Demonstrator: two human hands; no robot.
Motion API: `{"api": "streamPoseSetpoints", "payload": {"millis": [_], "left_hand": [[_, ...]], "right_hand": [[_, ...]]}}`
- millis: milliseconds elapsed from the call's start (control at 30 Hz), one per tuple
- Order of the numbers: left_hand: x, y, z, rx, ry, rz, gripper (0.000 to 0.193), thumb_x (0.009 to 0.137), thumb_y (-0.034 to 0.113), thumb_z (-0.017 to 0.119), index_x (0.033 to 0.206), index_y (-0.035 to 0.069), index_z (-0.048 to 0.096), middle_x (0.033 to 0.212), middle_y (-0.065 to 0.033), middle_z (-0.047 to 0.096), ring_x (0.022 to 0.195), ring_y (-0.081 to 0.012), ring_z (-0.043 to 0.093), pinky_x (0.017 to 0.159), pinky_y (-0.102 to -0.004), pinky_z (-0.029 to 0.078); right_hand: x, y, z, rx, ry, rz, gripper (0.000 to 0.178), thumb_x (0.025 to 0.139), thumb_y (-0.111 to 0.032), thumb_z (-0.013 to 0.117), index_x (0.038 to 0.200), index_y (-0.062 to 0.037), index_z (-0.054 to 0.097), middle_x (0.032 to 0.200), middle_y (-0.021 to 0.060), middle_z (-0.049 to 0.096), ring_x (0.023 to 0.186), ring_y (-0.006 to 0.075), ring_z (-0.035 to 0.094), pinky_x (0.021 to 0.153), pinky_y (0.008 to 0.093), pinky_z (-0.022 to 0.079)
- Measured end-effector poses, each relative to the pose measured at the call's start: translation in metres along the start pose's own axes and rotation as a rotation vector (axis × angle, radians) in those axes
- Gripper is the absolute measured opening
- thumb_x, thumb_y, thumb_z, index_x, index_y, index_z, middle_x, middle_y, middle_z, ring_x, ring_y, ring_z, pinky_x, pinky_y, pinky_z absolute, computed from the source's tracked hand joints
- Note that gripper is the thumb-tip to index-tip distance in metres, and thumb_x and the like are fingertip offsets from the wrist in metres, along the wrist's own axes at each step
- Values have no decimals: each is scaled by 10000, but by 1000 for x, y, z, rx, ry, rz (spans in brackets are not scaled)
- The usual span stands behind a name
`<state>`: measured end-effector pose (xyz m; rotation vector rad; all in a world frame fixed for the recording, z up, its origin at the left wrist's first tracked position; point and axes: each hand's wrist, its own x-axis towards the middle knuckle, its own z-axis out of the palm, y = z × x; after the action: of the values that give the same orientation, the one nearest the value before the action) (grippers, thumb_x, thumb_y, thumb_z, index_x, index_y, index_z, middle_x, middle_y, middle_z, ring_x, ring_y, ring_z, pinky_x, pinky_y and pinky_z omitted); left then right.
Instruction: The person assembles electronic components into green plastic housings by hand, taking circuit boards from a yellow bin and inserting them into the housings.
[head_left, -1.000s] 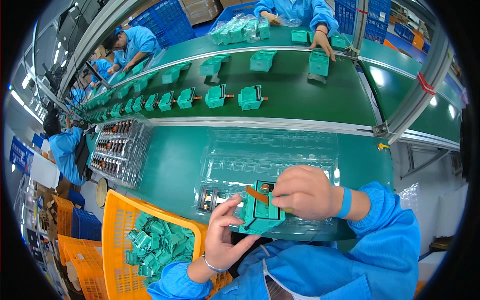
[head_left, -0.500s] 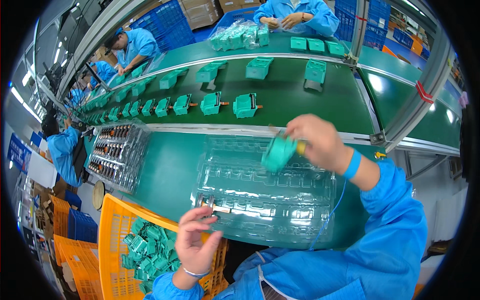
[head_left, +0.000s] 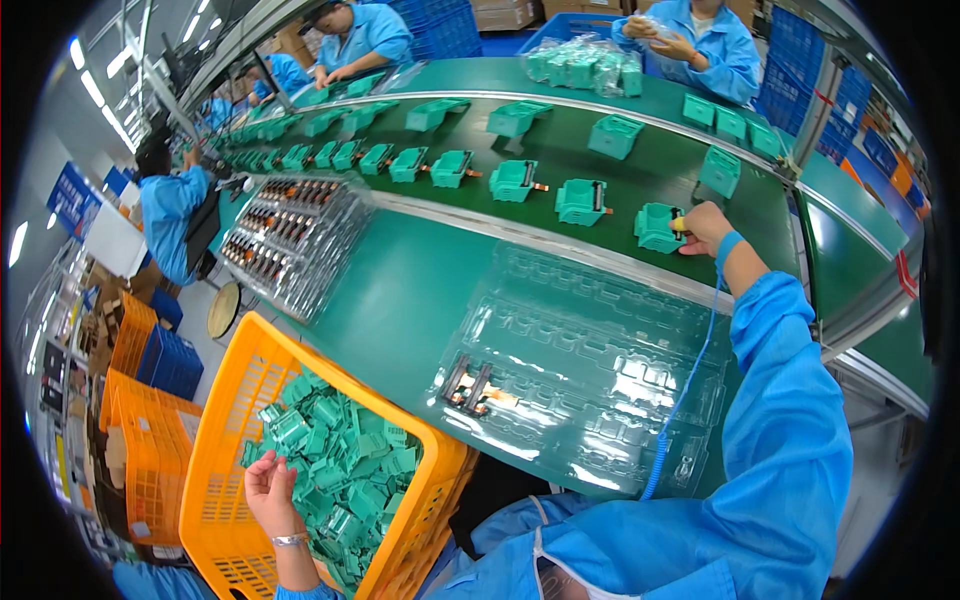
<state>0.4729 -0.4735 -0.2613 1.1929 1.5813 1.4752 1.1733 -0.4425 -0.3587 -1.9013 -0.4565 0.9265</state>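
Observation:
My right hand point(head_left: 705, 230), with a yellow cover on a fingertip and a blue wrist band, pinches the edge of a green plastic housing point(head_left: 655, 230) at the near side of the dark green conveyor belt point(head_left: 420, 205). Over the orange crate point(head_left: 300, 345) hangs my left hand point(head_left: 272, 492), fingers loosely bent and apart, with nothing seen in it. Below it lies a heap of green plastic housings point(head_left: 345, 455). On the bench in front of me, a clear plastic tray point(head_left: 590, 360) carries a few small black-and-copper parts point(head_left: 470, 388) in its left corner.
Stacked clear trays filled with black-and-copper parts point(head_left: 285, 235) stand at the bench's left. Two rows of green housings run along the belt. Across it, co-workers handle parts beside bagged housings point(head_left: 580, 65). A metal post point(head_left: 875, 300) rises at right; a blue coiled cord point(head_left: 660, 465) crosses the tray.
My right hand has carried the housing from above the tray to the belt. My left hand has left the small parts on the tray and moved over the crate. The view has shifted.

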Motion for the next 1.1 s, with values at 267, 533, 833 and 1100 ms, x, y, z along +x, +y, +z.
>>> {"api": "streamPoseSetpoints", "payload": {"millis": [267,533,833,1100], "left_hand": [[32,-39,-57,169,89,-201,188,787,23,630,959,55,559,980,-47,580,880,-158,571,691,-316,538],[83,-67,-78,842,-84,104,273,734,81,662,982,32,559,954,-78,605,838,-169,588,714,-308,506],[99,-53,-38,1259,-339,708,613,631,63,701,1206,139,503,1221,-112,498,1105,-302,482,906,-415,409],[134,-79,-36,1745,-546,592,657,641,52,662,1253,193,470,1197,-120,499,1099,-311,482,898,-406,422]], "right_hand": [[-142,-57,91,-73,-415,-650,260,829,-180,634,1052,-51,602,786,47,609,607,117,563,524,251,458],[-248,-27,201,-708,-821,-884,271,862,-242,551,1080,-87,592,909,196,640,818,386,603,724,456,469],[-265,-36,212,-841,-755,-949,224,833,-302,600,925,-103,644,735,162,638,688,353,615,621,447,472],[-273,-59,202,-617,-834,-379,360,800,-368,682,791,-17,600,557,73,598,488,122,600,461,261,466]]}}
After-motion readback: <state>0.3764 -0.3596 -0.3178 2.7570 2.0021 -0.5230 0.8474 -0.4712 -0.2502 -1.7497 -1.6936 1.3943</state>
